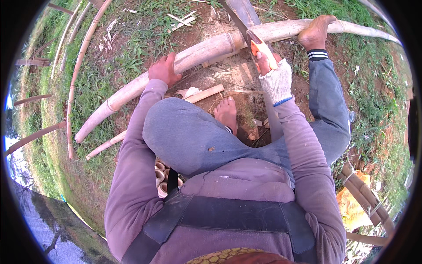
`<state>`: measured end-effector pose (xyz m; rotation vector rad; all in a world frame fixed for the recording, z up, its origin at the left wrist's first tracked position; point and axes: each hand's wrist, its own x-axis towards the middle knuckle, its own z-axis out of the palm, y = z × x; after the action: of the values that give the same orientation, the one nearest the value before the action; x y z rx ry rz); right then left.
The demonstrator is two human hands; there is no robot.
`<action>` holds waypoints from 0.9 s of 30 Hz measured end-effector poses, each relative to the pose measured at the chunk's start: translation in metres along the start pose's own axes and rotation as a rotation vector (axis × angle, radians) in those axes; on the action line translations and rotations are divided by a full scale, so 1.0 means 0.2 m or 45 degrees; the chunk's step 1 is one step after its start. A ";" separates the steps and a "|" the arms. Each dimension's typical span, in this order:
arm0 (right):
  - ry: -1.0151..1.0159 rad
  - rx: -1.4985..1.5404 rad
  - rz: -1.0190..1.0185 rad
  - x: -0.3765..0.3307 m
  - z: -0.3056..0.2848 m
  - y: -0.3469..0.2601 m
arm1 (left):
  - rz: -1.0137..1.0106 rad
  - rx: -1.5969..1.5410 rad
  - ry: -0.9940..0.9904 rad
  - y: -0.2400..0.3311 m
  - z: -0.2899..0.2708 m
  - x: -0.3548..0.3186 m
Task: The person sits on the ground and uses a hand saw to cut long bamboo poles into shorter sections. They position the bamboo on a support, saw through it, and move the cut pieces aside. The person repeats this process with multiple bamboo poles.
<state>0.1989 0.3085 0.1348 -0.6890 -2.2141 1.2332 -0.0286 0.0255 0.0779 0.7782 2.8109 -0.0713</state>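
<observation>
A long pale bamboo pole [206,50] runs across in front of me, from the lower left up to the far right. My left hand [165,70] is wrapped round it left of centre. In a white knit glove with bare fingertips, my right hand [274,70] grips the orange handle of a hand saw [240,24]. The blade points up and away, lying across the pole near a joint; I cannot tell how deep the teeth sit. My bare right foot [316,33] presses on the pole farther right.
Beneath the pole lies another timber [272,112], with sawdust [220,33] about it. A split bamboo piece [205,93] rests near my left foot [226,112]. Cut bamboo tubes [161,178] sit by my left side. Bamboo rails [79,70] stand left; tied poles [367,198] lie right.
</observation>
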 end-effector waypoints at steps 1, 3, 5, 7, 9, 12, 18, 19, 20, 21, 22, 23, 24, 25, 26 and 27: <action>0.006 -0.083 -0.033 -0.07 -0.05 0.03 | 0.019 0.008 0.003 0.01 -0.01 0.01; -0.163 -0.111 0.098 -0.42 -0.27 0.05 | -0.052 0.012 -0.013 -0.07 0.00 -0.05; -0.220 -0.114 0.180 -0.75 -0.54 0.04 | -0.042 0.011 -0.010 -0.07 0.05 -0.07; -0.162 -0.072 0.067 -0.84 -0.62 0.02 | -0.004 -0.038 0.018 -0.08 0.07 -0.03; -0.176 -0.026 0.015 -0.81 -0.57 0.06 | -0.039 0.003 0.055 -0.10 0.09 -0.06; -0.037 0.051 0.156 -0.29 -0.17 0.08 | 0.050 -0.001 0.077 -0.02 0.09 0.03; -0.036 -0.135 -0.006 -0.20 -0.12 -0.03 | 0.024 -0.004 0.016 -0.03 0.02 -0.01; -0.155 -0.181 0.176 -0.37 -0.27 0.02 | 0.045 -0.019 0.020 -0.01 0.03 0.04; -0.298 -0.040 0.148 -0.49 -0.33 0.08 | -0.072 0.000 0.004 -0.12 0.07 -0.09; -0.338 0.045 0.163 -0.65 -0.46 0.11 | -0.069 -0.004 0.006 -0.11 0.08 -0.10; -0.256 0.132 0.100 -0.71 -0.50 0.11 | -0.051 -0.002 0.023 -0.09 0.07 -0.07; -0.184 0.222 0.019 -0.75 -0.52 0.11 | -0.042 0.004 0.044 -0.08 0.06 -0.06; -0.135 0.187 0.044 -0.77 -0.50 0.12 | -0.047 0.010 0.035 -0.08 0.07 -0.06; -0.093 0.155 0.068 -0.78 -0.47 0.12 | -0.060 0.017 0.025 -0.09 0.10 -0.08; -0.083 0.156 0.141 -0.62 -0.34 0.10 | -0.056 0.029 0.033 -0.09 0.09 -0.06; -0.016 0.033 0.126 -0.45 -0.25 0.04 | 0.043 0.005 0.040 0.01 0.07 0.04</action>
<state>0.3003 0.2844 0.1350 -0.7910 -2.1931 1.3155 -0.0309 0.0302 0.0618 0.8341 2.8270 -0.0591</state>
